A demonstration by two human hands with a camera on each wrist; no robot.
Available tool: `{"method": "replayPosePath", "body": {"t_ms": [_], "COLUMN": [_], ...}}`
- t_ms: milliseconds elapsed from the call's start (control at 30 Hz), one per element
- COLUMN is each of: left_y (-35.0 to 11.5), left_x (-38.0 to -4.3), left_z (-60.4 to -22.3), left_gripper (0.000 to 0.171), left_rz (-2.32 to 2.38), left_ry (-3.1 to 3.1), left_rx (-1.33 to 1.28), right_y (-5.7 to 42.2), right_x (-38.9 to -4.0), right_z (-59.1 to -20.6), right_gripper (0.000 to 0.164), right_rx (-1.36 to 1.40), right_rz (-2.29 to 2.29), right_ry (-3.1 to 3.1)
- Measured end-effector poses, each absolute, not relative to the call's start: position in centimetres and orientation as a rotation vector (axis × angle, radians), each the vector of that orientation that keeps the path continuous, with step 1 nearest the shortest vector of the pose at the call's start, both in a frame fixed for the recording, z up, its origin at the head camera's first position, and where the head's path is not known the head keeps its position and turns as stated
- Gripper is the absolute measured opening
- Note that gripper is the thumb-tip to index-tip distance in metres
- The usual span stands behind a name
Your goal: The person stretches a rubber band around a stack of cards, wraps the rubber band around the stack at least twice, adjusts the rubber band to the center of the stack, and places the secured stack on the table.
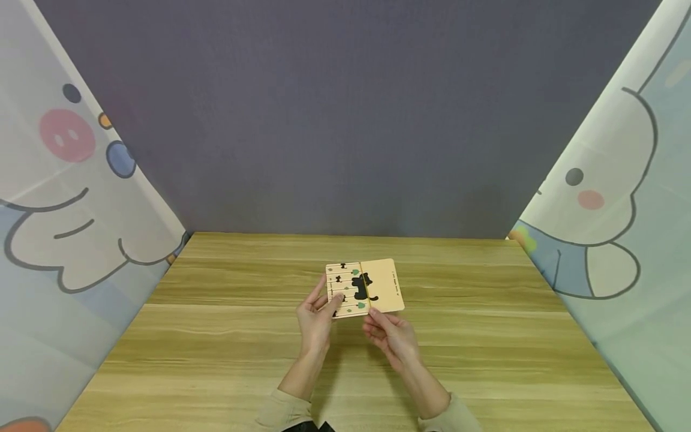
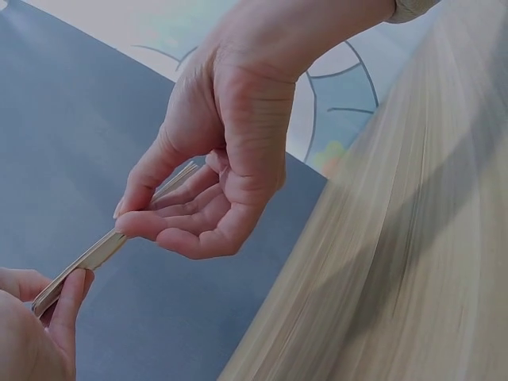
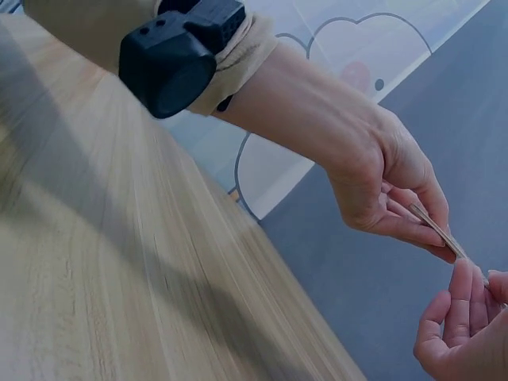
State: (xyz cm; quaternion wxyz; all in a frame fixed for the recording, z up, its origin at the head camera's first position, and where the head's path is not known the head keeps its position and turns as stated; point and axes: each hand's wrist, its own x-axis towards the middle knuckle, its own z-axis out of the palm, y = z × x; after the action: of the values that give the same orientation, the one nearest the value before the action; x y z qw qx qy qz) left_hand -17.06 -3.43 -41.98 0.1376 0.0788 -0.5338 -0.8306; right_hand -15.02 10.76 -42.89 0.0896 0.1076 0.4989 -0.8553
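A small cream notebook (image 1: 385, 282) with a black cat and a striped panel is held up over the table, its thin page edge (image 2: 94, 252) showing in the left wrist view. Across its middle runs a narrow yellow elastic band (image 1: 363, 273). My left hand (image 1: 315, 321) grips the striped left end, thumb on top and fingers beneath. At the near edge, where the band meets it, my right hand (image 1: 396, 339) pinches the band between thumb and forefinger; its other fingers curl loosely below. Whether the band is lifted off the edge cannot be seen.
Below the hands spreads a wood-grain table (image 1: 227, 348). A dark grey panel (image 1: 345, 120) stands along its back edge. Cloths with cartoon animals hang at the left (image 1: 108, 240) and right (image 1: 594, 282) sides.
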Motion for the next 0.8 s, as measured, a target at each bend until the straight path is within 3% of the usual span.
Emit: {"method": "replayPosePath", "body": {"t_ms": [800], "left_y": [-2.4], "left_x": [-16.7], "left_z": [-41.9], "left_gripper": [0.052], "left_rz": [-2.35], "left_ry": [-1.585], "left_rx": [0.195], "right_y": [10.1], "right_x": [-14.4], "right_z": [-42.6], "right_gripper": [0.009], "right_rx": [0.265], "right_rz": [-2.556], "right_ry": [1.355]}}
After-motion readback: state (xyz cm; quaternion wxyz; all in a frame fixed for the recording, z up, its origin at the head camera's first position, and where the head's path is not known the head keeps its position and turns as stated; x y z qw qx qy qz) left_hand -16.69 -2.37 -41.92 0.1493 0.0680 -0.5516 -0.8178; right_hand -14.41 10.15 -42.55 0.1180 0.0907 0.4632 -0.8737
